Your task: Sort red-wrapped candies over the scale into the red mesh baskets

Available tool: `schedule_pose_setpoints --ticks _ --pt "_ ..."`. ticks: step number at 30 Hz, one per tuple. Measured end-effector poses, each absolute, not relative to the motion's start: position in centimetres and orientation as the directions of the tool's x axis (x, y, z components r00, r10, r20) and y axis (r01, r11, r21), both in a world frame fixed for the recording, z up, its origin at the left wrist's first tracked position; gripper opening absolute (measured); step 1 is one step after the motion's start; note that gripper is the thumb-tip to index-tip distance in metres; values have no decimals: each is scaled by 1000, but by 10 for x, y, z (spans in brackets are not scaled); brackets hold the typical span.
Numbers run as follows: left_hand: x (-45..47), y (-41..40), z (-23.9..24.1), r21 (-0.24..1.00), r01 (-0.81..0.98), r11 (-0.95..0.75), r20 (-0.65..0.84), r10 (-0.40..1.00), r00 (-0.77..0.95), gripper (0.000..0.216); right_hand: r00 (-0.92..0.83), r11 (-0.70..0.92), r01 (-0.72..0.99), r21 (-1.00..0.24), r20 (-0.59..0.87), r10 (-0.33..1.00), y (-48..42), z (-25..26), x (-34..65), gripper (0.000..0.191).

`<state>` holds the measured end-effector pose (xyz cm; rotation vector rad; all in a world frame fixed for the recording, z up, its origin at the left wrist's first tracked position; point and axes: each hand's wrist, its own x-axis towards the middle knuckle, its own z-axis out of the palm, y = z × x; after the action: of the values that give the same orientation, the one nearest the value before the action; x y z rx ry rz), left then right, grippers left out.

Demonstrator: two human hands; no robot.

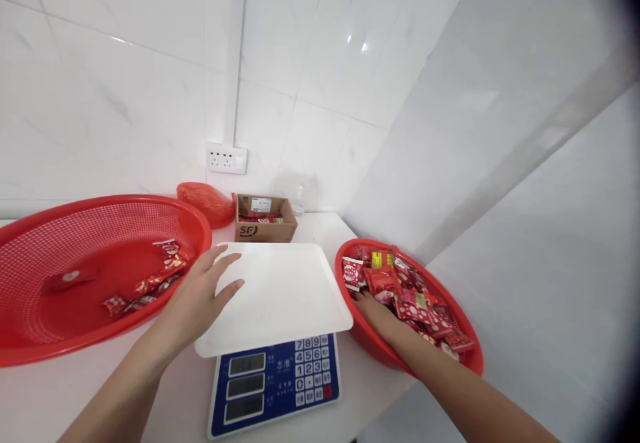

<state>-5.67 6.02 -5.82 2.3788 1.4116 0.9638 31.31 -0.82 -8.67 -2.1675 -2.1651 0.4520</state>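
My left hand [205, 290] hovers at the left edge of the white scale pan [280, 290], fingers apart and nothing in them. Below the pan shows the scale's blue panel [275, 390] with dark displays and number keys. On the right, my right hand [373, 310] reaches into a red basket [477, 356] heaped with red candy packets [410, 306]. Its fingertips are hidden among the packets, so I cannot see whether they grip one. Left of my left hand, a larger red basket [30, 353] holds several red and gold packets [157, 276].
A small cardboard box [265, 231] with red packets inside stands behind the scale. Beside it lies a red plastic bag [207, 203]. The white table [180, 390] meets a tiled wall with a power socket [227, 158]; another wall rises close on the right.
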Motion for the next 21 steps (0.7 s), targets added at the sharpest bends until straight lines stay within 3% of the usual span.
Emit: schedule_pose_setpoints --ticks 7,14,21 --pt "-55 59 -62 468 676 -569 454 811 368 41 -29 -13 924 -383 -104 994 -21 -59 311 44" --pt "-53 56 -61 464 681 -567 441 814 378 41 196 -188 784 -592 -51 979 -40 -39 324 47" --pt "-52 54 -59 470 691 -549 388 832 398 44 417 -153 621 -769 159 895 -42 -24 338 48"
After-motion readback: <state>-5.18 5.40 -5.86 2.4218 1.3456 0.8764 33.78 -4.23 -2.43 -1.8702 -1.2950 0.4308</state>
